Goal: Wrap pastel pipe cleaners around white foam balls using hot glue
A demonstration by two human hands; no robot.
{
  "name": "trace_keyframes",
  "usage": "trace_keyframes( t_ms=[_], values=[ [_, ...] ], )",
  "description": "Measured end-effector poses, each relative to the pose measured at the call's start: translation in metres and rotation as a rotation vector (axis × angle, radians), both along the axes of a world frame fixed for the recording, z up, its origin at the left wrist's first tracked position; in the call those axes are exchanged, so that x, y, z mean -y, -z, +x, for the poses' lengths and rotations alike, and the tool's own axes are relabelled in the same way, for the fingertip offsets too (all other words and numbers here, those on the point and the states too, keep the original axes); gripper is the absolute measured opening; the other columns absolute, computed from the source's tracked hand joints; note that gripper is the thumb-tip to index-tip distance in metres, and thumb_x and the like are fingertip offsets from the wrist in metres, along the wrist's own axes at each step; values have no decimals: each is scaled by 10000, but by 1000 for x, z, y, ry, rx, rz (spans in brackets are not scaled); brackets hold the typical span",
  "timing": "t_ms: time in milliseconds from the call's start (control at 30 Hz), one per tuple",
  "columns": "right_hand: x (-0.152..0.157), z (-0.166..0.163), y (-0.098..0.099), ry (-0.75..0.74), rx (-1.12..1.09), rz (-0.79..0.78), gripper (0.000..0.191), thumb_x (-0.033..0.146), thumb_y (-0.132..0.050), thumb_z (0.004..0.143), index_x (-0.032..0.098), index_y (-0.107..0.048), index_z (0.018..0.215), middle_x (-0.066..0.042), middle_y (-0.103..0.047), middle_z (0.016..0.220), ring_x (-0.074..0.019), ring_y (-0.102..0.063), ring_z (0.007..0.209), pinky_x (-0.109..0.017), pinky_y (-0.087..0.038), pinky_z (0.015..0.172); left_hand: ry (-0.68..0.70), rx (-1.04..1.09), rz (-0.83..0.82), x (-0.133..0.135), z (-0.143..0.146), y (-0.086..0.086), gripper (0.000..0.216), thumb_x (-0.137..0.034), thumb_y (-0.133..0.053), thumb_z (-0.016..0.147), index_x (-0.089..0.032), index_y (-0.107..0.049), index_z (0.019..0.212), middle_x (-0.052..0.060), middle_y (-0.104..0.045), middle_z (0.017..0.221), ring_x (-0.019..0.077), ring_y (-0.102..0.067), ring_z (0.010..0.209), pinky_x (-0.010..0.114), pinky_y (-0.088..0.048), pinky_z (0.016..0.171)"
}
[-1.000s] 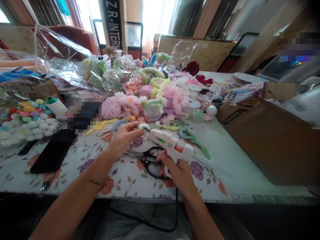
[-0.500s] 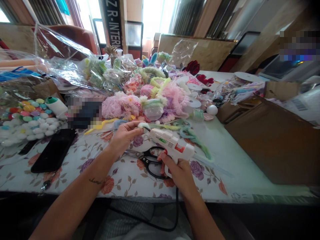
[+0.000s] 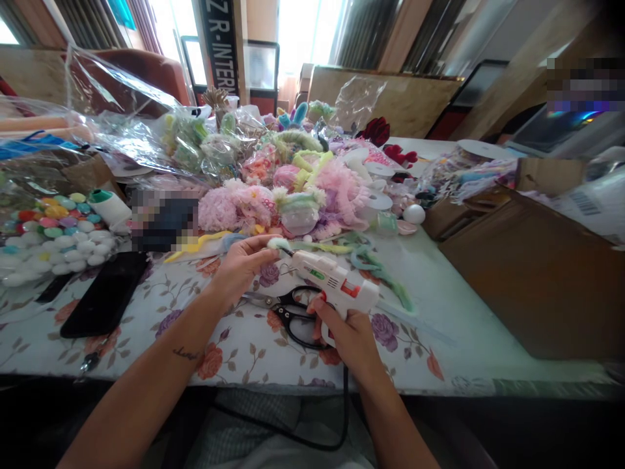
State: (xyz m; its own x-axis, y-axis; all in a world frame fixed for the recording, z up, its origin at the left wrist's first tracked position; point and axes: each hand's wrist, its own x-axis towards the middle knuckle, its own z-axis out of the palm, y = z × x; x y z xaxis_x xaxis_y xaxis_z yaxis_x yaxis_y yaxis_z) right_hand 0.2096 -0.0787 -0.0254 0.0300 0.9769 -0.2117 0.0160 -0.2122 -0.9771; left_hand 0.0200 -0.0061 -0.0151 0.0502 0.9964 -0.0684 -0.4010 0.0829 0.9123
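My left hand (image 3: 240, 266) pinches a small fluffy white-and-green pompom (image 3: 279, 244) just above the flowered tablecloth (image 3: 161, 319). My right hand (image 3: 346, 337) is wrapped round the grip of a white glue gun (image 3: 334, 281), a finger on its trigger. The gun's nozzle points left and touches the pompom. Black-handled scissors (image 3: 289, 311) lie on the cloth between the two hands, under the gun. The gun's black cord (image 3: 312, 443) hangs down over the table's front edge.
A heap of pink, green and yellow fluffy craft pieces (image 3: 293, 189) fills the table's middle. A bag of coloured pompoms (image 3: 49, 234) and a black phone (image 3: 106, 293) lie at the left. Brown cardboard boxes (image 3: 532, 273) stand at the right. Green fuzzy strips (image 3: 381, 270) trail beside the gun.
Hardly anything moved: the pompom and the gun's nozzle have shifted slightly upward together, and both hands keep their grips.
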Motion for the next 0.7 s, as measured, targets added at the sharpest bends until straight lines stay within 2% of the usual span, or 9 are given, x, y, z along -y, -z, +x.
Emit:
trace_keyframes(
  t_ms=[233, 433, 700],
  values=[
    [0, 0, -3, -2, 47, 46, 279, 458, -672, 770, 183, -638, 735, 18, -571, 426, -114, -456, 352, -220, -349, 325, -3, -14, 10, 0, 0, -2, 251, -211, -815, 629, -177, -775, 875, 52, -743, 872, 151, -654, 759, 255, -501, 720],
    [-1, -1, -4, -6, 40, 69, 260, 427, -663, 773, 178, -627, 707, 20, -567, 420, -99, -466, 375, -208, -379, 386, 4, 17, -6, 1, 0, -2, 271, -198, -832, 602, -174, -777, 866, 38, -742, 846, 125, -647, 739, 232, -497, 723],
    [0, -1, -6, -7, 45, -14, 254, 430, -652, 764, 179, -634, 727, 23, -557, 427, -99, -454, 361, -193, -334, 317, 31, 13, -16, 0, 2, 1, 314, -213, -845, 600, -167, -779, 903, 37, -741, 871, 104, -640, 749, 194, -503, 726]
  ],
)
